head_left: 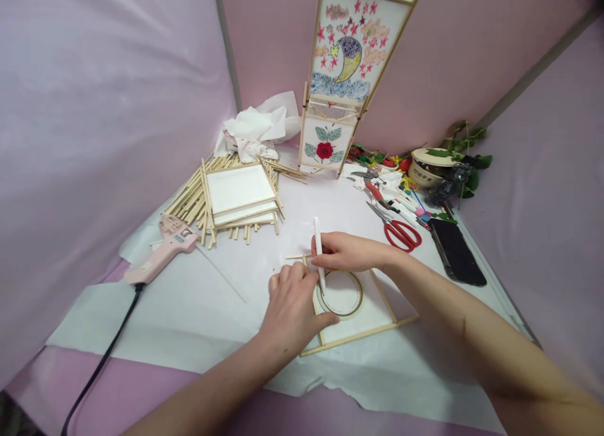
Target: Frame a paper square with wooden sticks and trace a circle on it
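A thin round ring [361, 292] lies flat on the white sheet [365, 323] of a wooden stick frame [358, 336]. My left hand [293, 304] spans the ring's left side, its thumb at the near edge and its index finger at the upper left, holding it down; the other fingers are bent over the frame's left side. In my right hand [342, 250] is a white pen [318, 234], held nearly upright with its tip inside the ring's left edge. A dark curved line shows just inside the ring.
To the left are stacked framed panels [241, 189] on wooden sticks [189, 200], and a pink glue gun [163, 250] with a black cord. A decorated lantern [330, 137] stands behind. Red-handled scissors [401, 233], a phone [457, 252] and a lidded pot [427, 168] are at right.
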`<state>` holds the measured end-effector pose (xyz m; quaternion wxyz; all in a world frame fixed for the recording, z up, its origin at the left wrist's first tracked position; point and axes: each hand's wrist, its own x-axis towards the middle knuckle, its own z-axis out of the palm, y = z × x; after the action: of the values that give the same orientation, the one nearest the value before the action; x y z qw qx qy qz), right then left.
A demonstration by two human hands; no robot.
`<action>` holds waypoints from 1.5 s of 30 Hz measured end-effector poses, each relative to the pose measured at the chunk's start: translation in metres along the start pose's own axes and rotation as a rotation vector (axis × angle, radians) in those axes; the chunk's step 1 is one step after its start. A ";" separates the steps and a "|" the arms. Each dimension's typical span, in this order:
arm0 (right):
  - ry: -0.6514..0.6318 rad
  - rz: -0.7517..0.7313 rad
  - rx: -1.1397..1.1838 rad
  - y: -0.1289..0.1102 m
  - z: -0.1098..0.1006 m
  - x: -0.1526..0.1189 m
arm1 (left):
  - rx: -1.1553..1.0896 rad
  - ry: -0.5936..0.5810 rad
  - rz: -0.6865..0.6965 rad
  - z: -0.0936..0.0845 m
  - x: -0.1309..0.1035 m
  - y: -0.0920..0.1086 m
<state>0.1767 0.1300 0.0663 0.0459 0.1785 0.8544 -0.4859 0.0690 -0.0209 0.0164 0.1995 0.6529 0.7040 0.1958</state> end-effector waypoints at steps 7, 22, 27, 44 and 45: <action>0.012 0.005 -0.004 0.003 0.001 0.000 | 0.000 0.001 0.000 0.001 0.000 -0.001; 0.041 0.040 -0.029 0.002 -0.001 -0.001 | -0.004 0.001 -0.006 0.001 0.000 -0.001; 0.047 0.047 -0.027 0.003 -0.001 0.000 | -0.005 0.004 -0.012 0.002 0.000 0.000; 0.032 0.048 -0.038 0.003 -0.002 0.000 | -0.006 0.042 -0.019 0.004 -0.001 -0.001; 0.033 0.048 -0.036 0.004 -0.002 0.000 | -0.006 0.043 -0.018 0.004 -0.001 -0.001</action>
<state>0.1780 0.1331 0.0640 0.0467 0.2058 0.8591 -0.4662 0.0706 -0.0219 0.0124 0.1879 0.6415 0.7134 0.2103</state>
